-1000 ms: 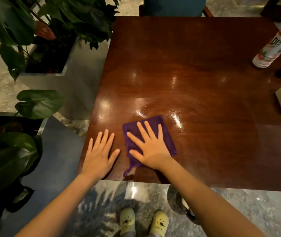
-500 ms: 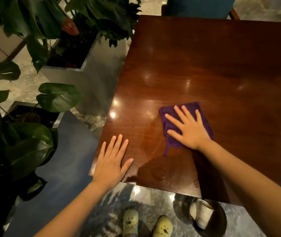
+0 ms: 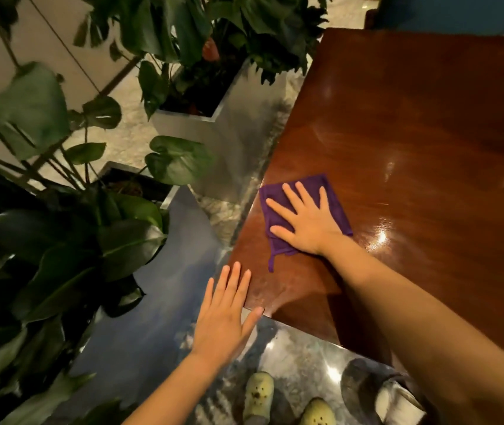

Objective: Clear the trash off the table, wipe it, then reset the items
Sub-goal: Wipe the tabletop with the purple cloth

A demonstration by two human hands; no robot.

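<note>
A purple cloth [image 3: 339, 209] lies on the dark glossy wooden table [image 3: 413, 133], close to its left edge. My right hand [image 3: 308, 228] presses flat on the cloth with the fingers spread. A small tail of the cloth sticks out toward me below the palm. My left hand [image 3: 224, 323] rests flat on the table's near-left corner, fingers apart, holding nothing, its palm past the edge. Wet streaks shine on the wood to the right of the cloth.
Silver planters [image 3: 232, 124] with large green leaves [image 3: 115, 240] stand close along the table's left side. A dark bin [image 3: 364, 384] with something white in it sits on the floor under the near edge, beside my shoes [image 3: 258, 391]. A blue chair [image 3: 443, 13] stands behind the table.
My right hand has slid the cloth left, from the middle of the near part to the table's left edge. My left hand has shifted onto the near-left corner. The spray bottle has left the view.
</note>
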